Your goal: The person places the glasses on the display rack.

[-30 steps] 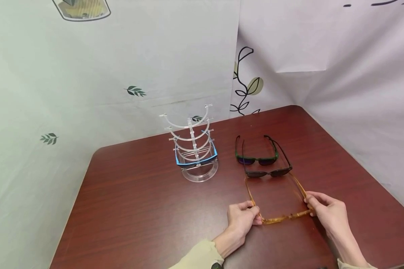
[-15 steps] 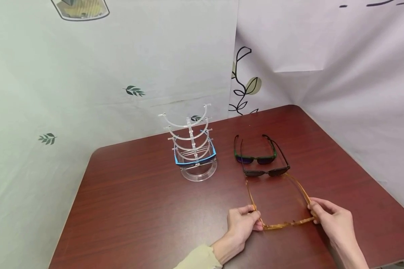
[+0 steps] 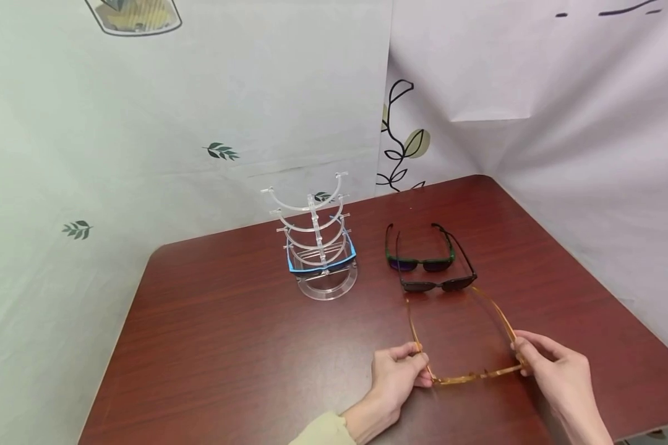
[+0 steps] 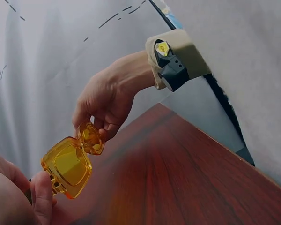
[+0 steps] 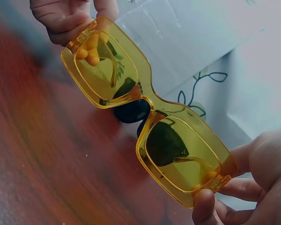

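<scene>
Yellow-framed sunglasses (image 5: 145, 103) with yellow lenses are held between both hands, temples unfolded and pointing away. My left hand (image 3: 398, 374) pinches them near the left hinge. At the right hinge, my right hand (image 3: 556, 374) pinches the other side with thumb and fingers. Just beyond the temple tips lie black sunglasses (image 3: 438, 286) on the table, with green-framed sunglasses (image 3: 420, 264) right behind them. A clear glasses stand (image 3: 317, 228) rises left of these, its lowest tier bearing blue-framed glasses (image 3: 323, 268).
The dark red wooden table (image 3: 217, 340) fills the lower view. White cloth walls (image 3: 256, 93) with leaf prints close it in at the back and the right side. A wrist camera (image 4: 172, 70) is strapped to one sleeve.
Both hands have drawn the yellow sunglasses slightly toward the body, away from the black pair. The right hand has shifted a little to the right. The stand and the other glasses stay put.
</scene>
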Motion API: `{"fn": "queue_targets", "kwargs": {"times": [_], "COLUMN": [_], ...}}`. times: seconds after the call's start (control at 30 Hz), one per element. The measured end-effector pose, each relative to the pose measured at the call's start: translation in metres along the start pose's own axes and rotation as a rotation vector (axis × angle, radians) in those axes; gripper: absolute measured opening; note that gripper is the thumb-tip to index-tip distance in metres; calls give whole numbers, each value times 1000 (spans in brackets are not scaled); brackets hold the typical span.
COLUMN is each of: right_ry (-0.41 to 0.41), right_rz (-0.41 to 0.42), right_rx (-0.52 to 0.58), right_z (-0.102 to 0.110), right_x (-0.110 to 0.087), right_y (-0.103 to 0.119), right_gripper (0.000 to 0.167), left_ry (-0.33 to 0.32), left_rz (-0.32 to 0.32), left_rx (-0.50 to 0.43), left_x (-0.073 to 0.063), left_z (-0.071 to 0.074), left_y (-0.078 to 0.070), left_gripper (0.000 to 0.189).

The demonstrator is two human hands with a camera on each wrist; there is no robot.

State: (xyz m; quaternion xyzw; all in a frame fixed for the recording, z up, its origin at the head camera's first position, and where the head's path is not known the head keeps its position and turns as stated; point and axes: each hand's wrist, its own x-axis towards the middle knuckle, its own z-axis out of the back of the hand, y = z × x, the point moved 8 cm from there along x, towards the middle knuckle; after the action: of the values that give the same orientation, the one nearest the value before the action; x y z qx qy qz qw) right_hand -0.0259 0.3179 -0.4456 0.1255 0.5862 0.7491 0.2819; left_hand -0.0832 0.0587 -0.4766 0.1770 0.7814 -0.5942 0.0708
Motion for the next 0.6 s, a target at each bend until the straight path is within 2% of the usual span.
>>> {"fn": "queue_targets", "kwargs": {"times": [0.3,0.6], "right_ry": [14,40], "right_rz": [14,53], "right_rx": [-20,-74], "right_z": [-1,-8], "right_x": [-7,-8], "right_y": [14,32], "right_gripper": [10,22], "left_ry": [16,12], "left_rz": [-24,-41], "left_rx": [-17,-38], "left_x": [-5,-7], "left_z": [5,13], "left_y": [-13,-30], "left_gripper": [20,23]}}
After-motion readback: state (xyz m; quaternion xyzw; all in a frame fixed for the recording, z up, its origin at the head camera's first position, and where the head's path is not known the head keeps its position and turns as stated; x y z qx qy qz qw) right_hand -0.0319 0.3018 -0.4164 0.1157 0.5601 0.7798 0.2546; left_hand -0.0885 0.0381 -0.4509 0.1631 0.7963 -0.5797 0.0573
